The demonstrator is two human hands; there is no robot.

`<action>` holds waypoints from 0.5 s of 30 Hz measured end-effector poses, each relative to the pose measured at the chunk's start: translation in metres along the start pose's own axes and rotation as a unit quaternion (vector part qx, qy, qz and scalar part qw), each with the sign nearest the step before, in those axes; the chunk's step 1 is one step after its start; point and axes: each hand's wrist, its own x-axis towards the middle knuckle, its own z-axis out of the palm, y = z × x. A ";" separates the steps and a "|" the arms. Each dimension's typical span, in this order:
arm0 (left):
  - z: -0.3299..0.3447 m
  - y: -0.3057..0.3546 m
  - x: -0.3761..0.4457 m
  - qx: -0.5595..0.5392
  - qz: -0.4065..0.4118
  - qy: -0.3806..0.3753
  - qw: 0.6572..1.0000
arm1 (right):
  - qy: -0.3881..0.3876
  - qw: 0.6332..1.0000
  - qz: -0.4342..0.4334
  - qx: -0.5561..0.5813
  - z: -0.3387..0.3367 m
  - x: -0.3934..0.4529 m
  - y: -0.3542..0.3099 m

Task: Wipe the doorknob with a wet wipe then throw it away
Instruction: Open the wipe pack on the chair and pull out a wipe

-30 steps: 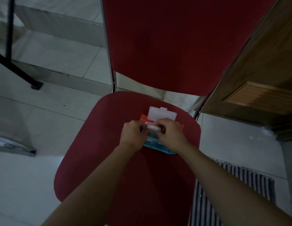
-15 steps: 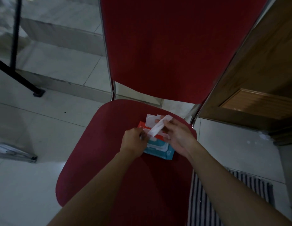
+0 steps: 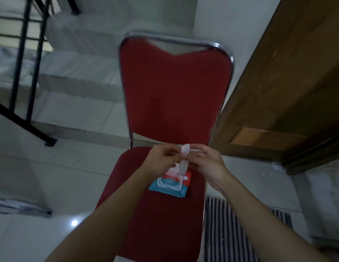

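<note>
**A:** Far left there was a black metal stair railing [image 3: 23, 59] over pale tiled steps, nothing in play. Then the left hand [image 3: 161, 157], raised above the red padded chair seat [image 3: 165, 214], fingers [image 3: 172, 150] curled in and pinched on the upper end of the thin white wet wipe [image 3: 184, 159].

**B:** And the wipe hung straight down between the two hands, long axis vertical, its lower end just above or perhaps touching the teal-and-red soft wipe packet [image 3: 169, 184] with the white plastic flap lid. I couldn't tell whether it had come free.

**A:** The right hand [image 3: 206, 161] was closed on the same top end from the other side, fingertips nearly meeting the left's. Both equally near.

**B:** The brown wooden door [image 3: 278, 91] stood to the right, so I'd have judged the right hand the closer one for carrying the wipe over. No doorknob showed in view, though, and no bin either.

**A:** A striped floor mat [image 3: 231, 224] lay below the door, at the chair's right.
</note>
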 end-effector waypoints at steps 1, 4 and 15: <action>-0.001 0.016 -0.005 -0.007 0.011 -0.007 1.000 | -0.004 1.000 -0.007 0.008 -0.002 -0.008 -0.013; -0.004 0.064 -0.018 -0.020 0.044 -0.027 0.998 | -0.011 0.999 -0.033 0.008 -0.004 -0.030 -0.056; 0.029 0.176 -0.031 0.031 0.104 -0.051 0.993 | 0.005 0.994 -0.113 0.009 -0.038 -0.077 -0.156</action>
